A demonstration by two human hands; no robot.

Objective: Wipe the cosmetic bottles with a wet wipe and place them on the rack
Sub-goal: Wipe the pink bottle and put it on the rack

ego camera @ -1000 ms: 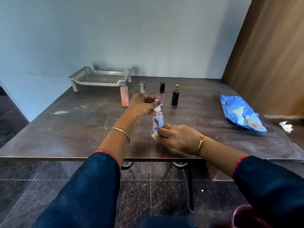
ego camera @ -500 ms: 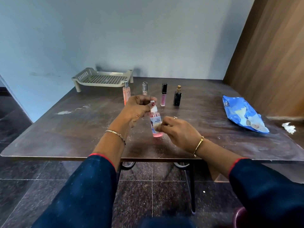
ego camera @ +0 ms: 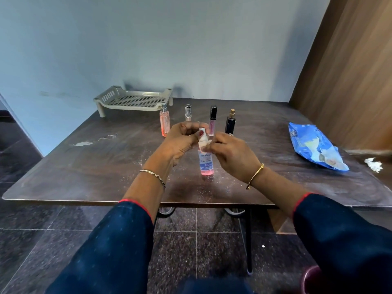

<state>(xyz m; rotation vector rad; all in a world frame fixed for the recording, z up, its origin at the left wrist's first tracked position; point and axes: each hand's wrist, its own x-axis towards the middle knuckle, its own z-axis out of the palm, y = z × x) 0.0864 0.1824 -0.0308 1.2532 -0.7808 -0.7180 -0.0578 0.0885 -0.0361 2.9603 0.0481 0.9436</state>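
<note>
A pink spray bottle (ego camera: 206,164) with a white-blue label stands upright on the brown table (ego camera: 106,166). My left hand (ego camera: 182,139) grips its white nozzle top. My right hand (ego camera: 231,155) pinches a white wet wipe (ego camera: 204,145) against the bottle's neck. Behind them stand a peach spray bottle (ego camera: 164,122), a small clear tube (ego camera: 188,112), a pink gloss tube with a black cap (ego camera: 212,120) and a black bottle with a gold top (ego camera: 230,123). The beige perforated rack (ego camera: 133,100) sits at the table's far left and holds nothing.
A blue wet-wipe pack (ego camera: 314,148) lies at the right of the table. A crumpled white wipe (ego camera: 373,164) lies near the right edge, beside a wooden panel (ego camera: 350,71). Dark tiled floor (ego camera: 42,240) lies below the near table edge.
My right hand with the wipe has slid up from the bottle's base to its neck. The left hand keeps its hold on the top.
</note>
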